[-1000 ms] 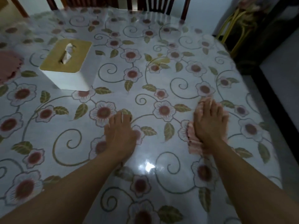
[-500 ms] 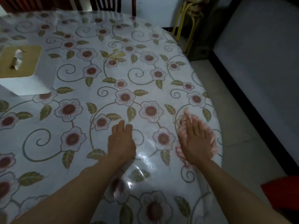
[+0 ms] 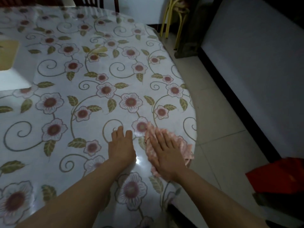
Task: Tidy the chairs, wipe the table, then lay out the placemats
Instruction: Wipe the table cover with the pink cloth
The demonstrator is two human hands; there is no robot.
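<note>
Pink cloth [image 3: 184, 145] lies flat under your right hand [image 3: 166, 153]. Your fingers are straight and spread, and they press the cloth down; they do not curl round it. The cloth peeks out past your fingertips and on both sides of your palm. It sits near the right edge of the table [image 3: 98, 66], close to you.

Your left hand [image 3: 120, 148] rests flat on the table just beside the cloth. Its fingers are straight and hold nothing. Between your two hands a bright spot of light shines on the shiny cover.

Flowers, leaves and curls are printed all over the cover. A white box [image 3: 11, 69] with a yellow top stands far off at the left edge. Something red [image 3: 278, 176] sits on the pale floor tiles to your right. Yellow legs [image 3: 179, 28] stand past the far end of the table.
</note>
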